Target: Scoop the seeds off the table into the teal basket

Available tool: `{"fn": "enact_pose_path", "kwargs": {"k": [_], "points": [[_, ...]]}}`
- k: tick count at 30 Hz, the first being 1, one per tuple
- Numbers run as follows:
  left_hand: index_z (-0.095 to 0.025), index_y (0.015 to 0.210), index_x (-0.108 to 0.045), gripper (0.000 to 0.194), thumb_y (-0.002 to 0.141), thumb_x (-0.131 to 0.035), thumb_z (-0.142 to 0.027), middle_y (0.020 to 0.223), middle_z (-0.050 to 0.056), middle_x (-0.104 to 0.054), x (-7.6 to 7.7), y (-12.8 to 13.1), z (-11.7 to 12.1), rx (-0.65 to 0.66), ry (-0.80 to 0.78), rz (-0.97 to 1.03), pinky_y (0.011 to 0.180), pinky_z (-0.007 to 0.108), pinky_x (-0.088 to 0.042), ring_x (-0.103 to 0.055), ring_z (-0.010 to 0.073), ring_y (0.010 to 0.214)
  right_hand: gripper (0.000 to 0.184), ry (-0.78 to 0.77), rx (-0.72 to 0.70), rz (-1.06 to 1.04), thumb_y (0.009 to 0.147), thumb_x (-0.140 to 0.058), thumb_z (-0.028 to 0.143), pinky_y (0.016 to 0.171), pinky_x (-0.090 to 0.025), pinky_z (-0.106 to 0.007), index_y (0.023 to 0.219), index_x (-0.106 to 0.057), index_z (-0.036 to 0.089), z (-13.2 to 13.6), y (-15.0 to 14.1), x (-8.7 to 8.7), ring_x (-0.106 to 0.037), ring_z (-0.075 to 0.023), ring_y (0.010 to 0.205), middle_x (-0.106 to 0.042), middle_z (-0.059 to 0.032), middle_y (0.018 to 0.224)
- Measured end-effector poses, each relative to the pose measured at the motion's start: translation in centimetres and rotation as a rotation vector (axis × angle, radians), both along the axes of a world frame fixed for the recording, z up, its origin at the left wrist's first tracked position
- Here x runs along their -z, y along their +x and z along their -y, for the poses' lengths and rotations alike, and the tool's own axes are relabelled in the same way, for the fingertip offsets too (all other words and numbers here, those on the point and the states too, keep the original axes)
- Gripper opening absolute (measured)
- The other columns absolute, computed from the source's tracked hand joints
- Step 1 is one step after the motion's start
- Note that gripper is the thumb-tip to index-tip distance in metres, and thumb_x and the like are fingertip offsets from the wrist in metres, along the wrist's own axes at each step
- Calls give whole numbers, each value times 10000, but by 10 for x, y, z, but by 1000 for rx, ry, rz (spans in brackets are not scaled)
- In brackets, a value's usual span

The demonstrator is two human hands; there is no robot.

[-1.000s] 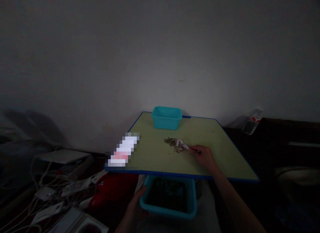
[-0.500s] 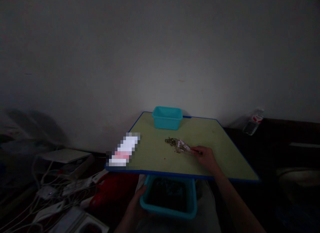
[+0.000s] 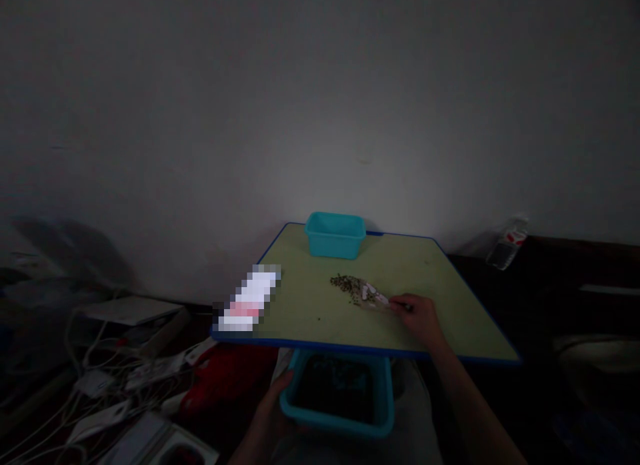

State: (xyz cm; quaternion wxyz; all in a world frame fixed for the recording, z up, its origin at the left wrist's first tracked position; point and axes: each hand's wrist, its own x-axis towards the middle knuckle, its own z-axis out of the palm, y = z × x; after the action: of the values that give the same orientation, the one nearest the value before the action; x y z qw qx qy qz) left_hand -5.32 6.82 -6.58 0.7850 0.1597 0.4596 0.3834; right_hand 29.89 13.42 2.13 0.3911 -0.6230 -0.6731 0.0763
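Observation:
My right hand [image 3: 416, 316] is closed on the near end of a clear, pink-and-white printed piece that looks like a plastic packet [image 3: 374, 295]. It lies low over the green tabletop [image 3: 300, 298], against a scatter of small dark grains [image 3: 345, 284]. Something dark shows between those fingers, too small to name. Below the table's front edge, my left hand [image 3: 277, 398] grips the left side of a turquoise plastic basin [image 3: 345, 422] at my lap. Dark material covers its bottom; its kind is unclear. Most left fingers are hidden under the basin.
Another turquoise basin [image 3: 335, 246] stands at the table's back by the wall. A blurred bright phone-like slab [image 3: 250, 298] lies at the left edge. White cables and power strips [image 3: 155, 372] tangle at lower left. A plastic bottle [image 3: 507, 244] leans at right.
My right hand has drawn the packet slightly right and toward me, leaving more of the grains spread out on its left. My left hand and the basin have stayed in place.

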Motion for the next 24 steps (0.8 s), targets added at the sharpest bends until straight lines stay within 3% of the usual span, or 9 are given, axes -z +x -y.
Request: {"fn": "enact_pose_path", "kwargs": {"k": [6,12,19,24], "points": [[-101,1410,-511,782,782,-645,-548,813,115,-776,4,-1,-5,-18,-46,-54,714,483,-540,-711,365,780,248,-9,83,35,825,-589,277,732,-557,-365,864,-830,237,-1,2,2,-740,-253,764,-806,-71,873],[-125,1381,-539,684,823,-631,-509,920,136,-792,-7,3,2,-39,-29,-67,762,487,-562,-730,359,846,258,-9,115,40,831,-581,275,769,-565,-367,880,-832,241,-2,3,3,-749,-254,798,-809,-70,900],[-141,1535,-376,919,765,-689,-534,1046,160,-789,-13,5,2,-31,-25,-27,779,492,-520,-713,389,906,265,-9,93,56,847,-578,285,737,-554,-347,897,-834,234,-2,0,3,-737,-240,760,-808,-71,893],[-135,1504,-440,928,724,-735,-543,942,127,-795,-15,7,3,-50,-28,3,744,451,-517,-714,366,851,261,-3,62,65,851,-580,276,727,-546,-340,898,-833,230,-2,0,2,-735,-239,757,-806,-75,887]]}}
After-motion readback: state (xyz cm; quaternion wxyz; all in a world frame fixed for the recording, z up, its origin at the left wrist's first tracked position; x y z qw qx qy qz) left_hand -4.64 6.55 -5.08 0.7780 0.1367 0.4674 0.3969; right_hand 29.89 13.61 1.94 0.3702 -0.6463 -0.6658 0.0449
